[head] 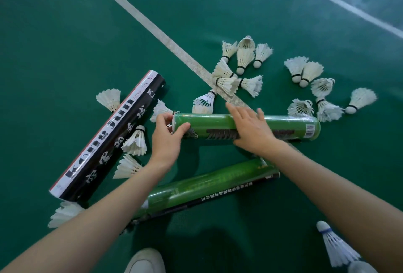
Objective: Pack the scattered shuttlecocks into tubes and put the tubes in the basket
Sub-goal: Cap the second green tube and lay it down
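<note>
Green glossy cardboard tube (290, 123), lying crosswise on the dark green court floor (65, 44), is the object in hand. The left hand (166, 135) curls round its open left end, thumb on the wall. The right hand (250, 130) lies flat across its middle, fingers straight, steadying it. Its contents cannot be seen. Nearby lie a second green tube (207, 185) and a black-and-white printed tube (104, 139). White feather shuttlecocks (245, 54) lie strewn all round, some on the white court line (152, 26). No basket is in view. Judged progress: early, with nearly all packing and every tube's transfer outstanding.
</note>
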The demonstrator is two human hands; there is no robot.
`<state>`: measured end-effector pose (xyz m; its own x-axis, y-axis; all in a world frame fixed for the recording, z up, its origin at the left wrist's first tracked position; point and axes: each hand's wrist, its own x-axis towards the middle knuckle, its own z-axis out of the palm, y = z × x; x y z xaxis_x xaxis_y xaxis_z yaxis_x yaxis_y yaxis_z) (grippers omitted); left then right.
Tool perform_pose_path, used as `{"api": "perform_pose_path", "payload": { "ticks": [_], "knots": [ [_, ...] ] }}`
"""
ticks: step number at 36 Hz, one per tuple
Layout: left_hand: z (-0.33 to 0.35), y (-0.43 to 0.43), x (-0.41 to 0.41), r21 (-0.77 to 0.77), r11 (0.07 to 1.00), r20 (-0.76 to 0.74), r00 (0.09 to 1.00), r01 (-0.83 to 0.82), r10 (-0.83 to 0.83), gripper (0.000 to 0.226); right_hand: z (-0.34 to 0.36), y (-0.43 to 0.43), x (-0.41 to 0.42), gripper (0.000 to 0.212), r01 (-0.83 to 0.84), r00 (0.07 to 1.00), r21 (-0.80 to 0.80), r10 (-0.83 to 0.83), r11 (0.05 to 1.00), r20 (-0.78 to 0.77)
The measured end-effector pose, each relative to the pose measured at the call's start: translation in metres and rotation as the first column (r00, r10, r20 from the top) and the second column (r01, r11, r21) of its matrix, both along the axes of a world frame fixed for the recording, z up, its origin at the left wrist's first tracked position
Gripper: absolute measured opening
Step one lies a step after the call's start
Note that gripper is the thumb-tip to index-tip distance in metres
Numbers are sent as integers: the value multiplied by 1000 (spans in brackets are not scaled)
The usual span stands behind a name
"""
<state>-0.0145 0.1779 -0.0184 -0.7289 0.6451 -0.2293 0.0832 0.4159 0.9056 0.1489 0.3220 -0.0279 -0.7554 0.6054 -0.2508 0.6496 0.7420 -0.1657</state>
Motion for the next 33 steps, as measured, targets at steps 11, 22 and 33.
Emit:
{"api": "perform_pose_path", "payload": {
  "ticks": [11, 22, 33],
  "knots": [
    [8, -6, 9, 79, 994, -74, 994, -69, 75, 52, 27, 12, -1, 85, -66, 998, 301, 67, 951, 8],
    [16, -1, 3, 106, 992, -60, 996, -66, 73, 34, 35, 5, 5, 88, -30, 1000, 235, 28, 971, 10],
    [66, -17, 50, -696, 655, -602, 257, 295, -756, 64, 48, -22, 55, 77, -213, 976, -30, 214, 977, 36]
  ]
}}
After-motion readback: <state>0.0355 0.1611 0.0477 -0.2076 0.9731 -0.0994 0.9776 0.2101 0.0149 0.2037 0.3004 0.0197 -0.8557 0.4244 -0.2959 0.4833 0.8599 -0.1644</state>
